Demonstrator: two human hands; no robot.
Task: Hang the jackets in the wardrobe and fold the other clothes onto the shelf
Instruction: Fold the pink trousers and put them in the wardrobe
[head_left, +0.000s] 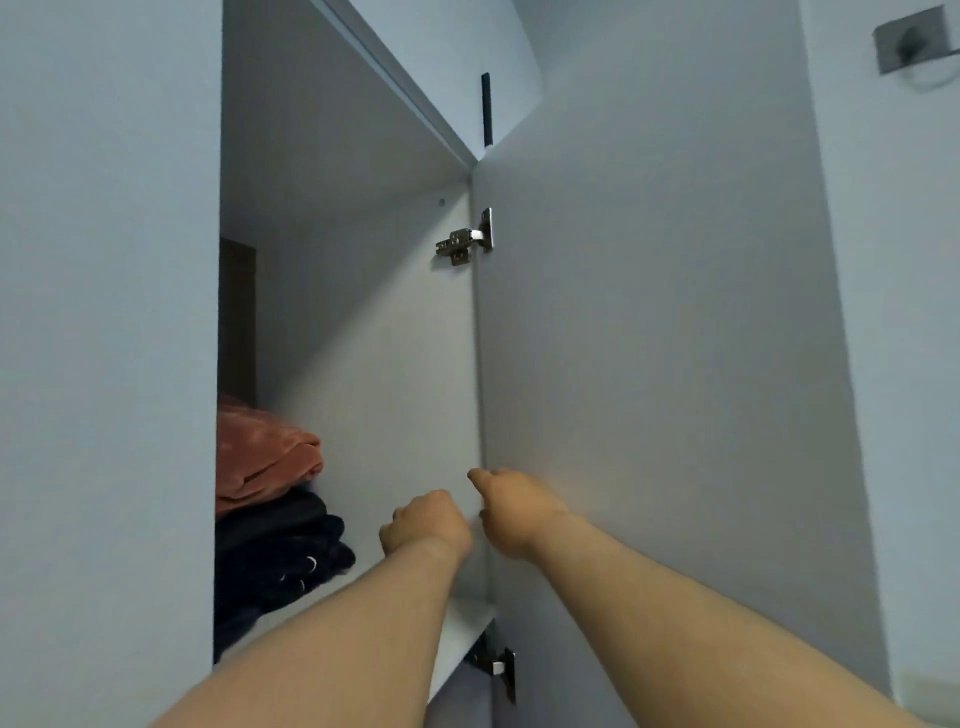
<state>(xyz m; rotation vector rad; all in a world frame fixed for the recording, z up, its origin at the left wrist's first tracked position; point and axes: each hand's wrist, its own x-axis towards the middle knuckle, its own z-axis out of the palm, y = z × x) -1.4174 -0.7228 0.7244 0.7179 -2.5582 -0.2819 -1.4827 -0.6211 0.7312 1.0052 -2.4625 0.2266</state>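
- Left hand (426, 522) is raised in front of the shelf (465, 621), seen from the back. Its fingers are curled into a fist with nothing showing in it.
- Right hand (511, 506) is just beside it, at the hinge edge of the open door (649, 364). Its fingers are also curled with nothing seen in them. Contact with the door cannot be told.
- The two hands are close but apart, with a narrow gap between them.
- The folded clothes sit at the left of the shelf: a salmon-pink garment (260, 457) lies on top of a dark stack (275, 551). Part of the pile is hidden behind the closed left panel (104, 364).
- To the right of the stack is a bare strip of shelf running to the inner side wall (389, 364), with tall open space above the pile.
- The shelf's front edge passes under the left forearm.
- Upper hinge (467, 241) and lower hinge (496, 665) are on the door's inner edge, the lower one just below the shelf.
- A black strip (486, 109) is on the cupboard front above, and a wall socket (911, 39) is at far upper right.
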